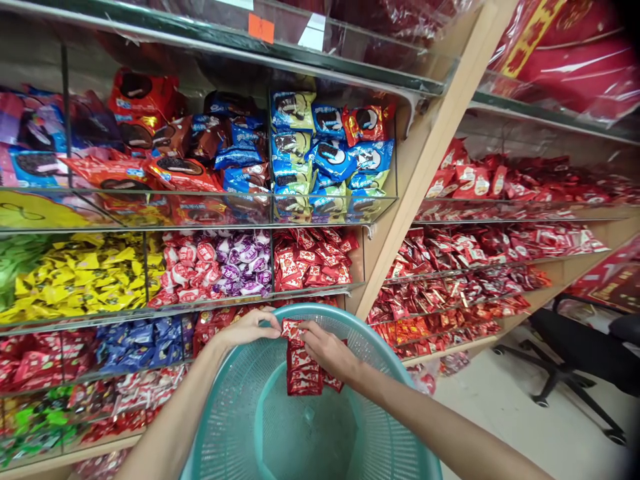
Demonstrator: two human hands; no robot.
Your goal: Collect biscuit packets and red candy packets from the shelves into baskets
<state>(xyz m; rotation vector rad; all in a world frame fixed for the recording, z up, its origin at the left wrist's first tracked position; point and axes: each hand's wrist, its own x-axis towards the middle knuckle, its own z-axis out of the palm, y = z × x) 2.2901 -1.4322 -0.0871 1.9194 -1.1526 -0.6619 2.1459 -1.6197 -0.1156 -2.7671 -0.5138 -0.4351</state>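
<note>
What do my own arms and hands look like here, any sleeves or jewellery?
Your left hand and right hand are ungloved. The left forearm and right forearm are bare, with no sleeve in view. No watch or bracelet shows.

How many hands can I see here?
2. The left hand is near the basket's far rim, beside the red packets; the right hand is over the basket, holding them. No other hand shows.
</note>
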